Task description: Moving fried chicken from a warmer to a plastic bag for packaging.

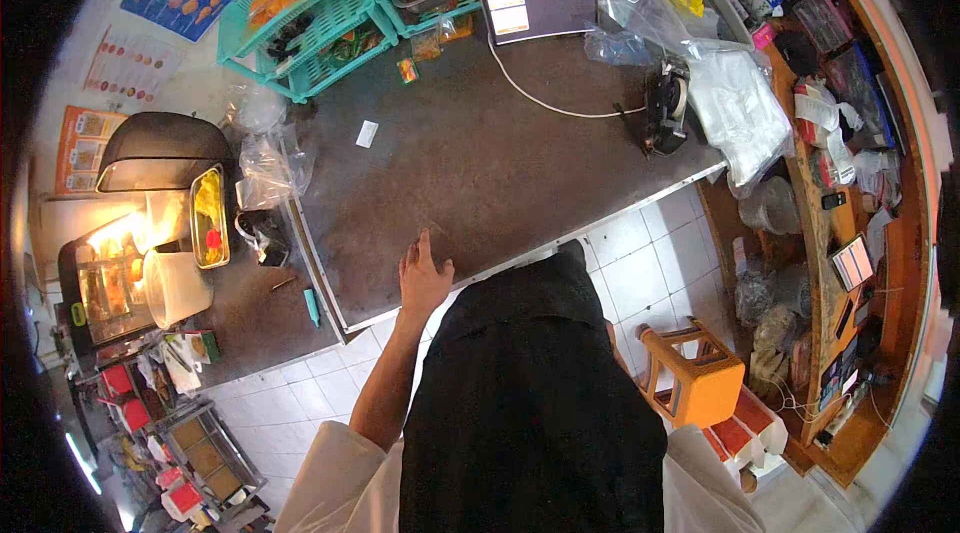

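My left hand [425, 276] rests at the front edge of a dark brown tabletop [450, 165]. Its index finger points forward and the thumb stands apart, with nothing held. My right hand is out of view, hidden by the black apron [532, 398] over my body. Farther up the tabletop lie a small white card [367, 134] and a small colourful packet [407, 70]. A tape dispenser [667, 111] stands at the right end. A screen [541, 7] leans at the back, its white cable [559, 111] running forward and right.
Teal plastic racks [300, 45] with bagged goods line the back. At the left are a lit glass-sided case [109, 270], a white tub [174, 289] and a teal marker [311, 307]. Clear plastic bags [739, 105] hang over the right edge. An orange stool [697, 379] stands on the tiled floor.
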The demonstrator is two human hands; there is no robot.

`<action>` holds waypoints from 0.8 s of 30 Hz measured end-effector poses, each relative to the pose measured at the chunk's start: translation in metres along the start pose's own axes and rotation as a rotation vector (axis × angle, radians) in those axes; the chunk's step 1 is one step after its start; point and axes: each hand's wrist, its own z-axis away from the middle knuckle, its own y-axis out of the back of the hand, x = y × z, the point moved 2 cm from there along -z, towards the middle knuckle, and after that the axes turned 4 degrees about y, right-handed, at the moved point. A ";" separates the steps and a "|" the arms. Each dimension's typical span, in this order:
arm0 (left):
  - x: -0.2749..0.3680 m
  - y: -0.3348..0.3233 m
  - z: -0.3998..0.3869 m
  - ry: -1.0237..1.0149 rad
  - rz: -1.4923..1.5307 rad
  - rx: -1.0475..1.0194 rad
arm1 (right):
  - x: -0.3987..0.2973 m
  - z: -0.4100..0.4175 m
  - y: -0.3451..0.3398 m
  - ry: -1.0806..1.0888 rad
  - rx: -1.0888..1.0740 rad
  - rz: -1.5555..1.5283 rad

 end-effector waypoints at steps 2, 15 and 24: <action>-0.004 0.000 0.001 0.017 0.000 0.025 | -0.016 -0.044 -0.011 0.053 -0.030 0.051; 0.005 -0.012 0.028 0.267 0.243 0.300 | -0.023 -0.119 0.066 0.415 -0.561 0.866; -0.014 -0.062 0.184 0.832 0.609 0.580 | -0.127 -0.184 0.099 -0.008 -1.022 0.617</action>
